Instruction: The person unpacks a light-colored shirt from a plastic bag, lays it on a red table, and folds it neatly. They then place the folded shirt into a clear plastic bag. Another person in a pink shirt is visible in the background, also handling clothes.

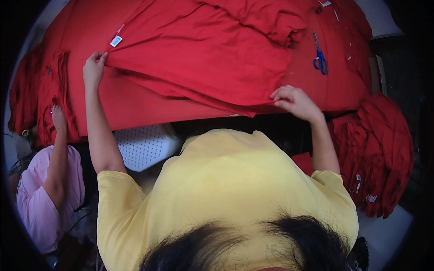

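A red cloth garment [203, 58] lies spread and wrinkled on the red-covered table in front of me. My left hand [94, 70] pinches its left edge between thumb and fingertips, just below a white label [116, 41]. That side of the cloth is drawn out tight, with folds running from the pinch. At the near right corner of the garment, my right hand [296, 101] has its fingers bent and thumb and fingertips closed on the edge. Blue-handled scissors [321, 62] lie to the right of the cloth, apart from both hands.
Red garments hang in a heap [375, 149] over the table's right side, and more red cloth [27, 90] hangs at the left. A co-worker in a pink top [49, 194] reaches a hand [58, 117] to that cloth. A white perforated stool [144, 144] stands below the table edge.
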A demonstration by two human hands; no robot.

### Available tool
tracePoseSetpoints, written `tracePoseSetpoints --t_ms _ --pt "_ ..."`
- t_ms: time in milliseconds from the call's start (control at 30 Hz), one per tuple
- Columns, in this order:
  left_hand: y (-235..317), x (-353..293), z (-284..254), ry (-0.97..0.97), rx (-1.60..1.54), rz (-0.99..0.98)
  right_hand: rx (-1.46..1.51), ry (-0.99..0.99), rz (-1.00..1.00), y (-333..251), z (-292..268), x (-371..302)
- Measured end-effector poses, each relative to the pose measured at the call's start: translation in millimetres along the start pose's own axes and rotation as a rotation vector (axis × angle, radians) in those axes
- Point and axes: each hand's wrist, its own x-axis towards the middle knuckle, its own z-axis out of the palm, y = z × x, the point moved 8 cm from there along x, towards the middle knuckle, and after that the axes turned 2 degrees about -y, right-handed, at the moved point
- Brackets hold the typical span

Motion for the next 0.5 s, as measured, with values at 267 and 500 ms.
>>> tracePoseSetpoints --t_ms 267,500 --pt "138 55 -42 -0.039 -1.413 0.041 0.359 1.157 0.17 97 -209 21" --pt "17 5 42 -0.426 -0.272 -0.175 -0.059 0.345 0.215 10 -27 19"
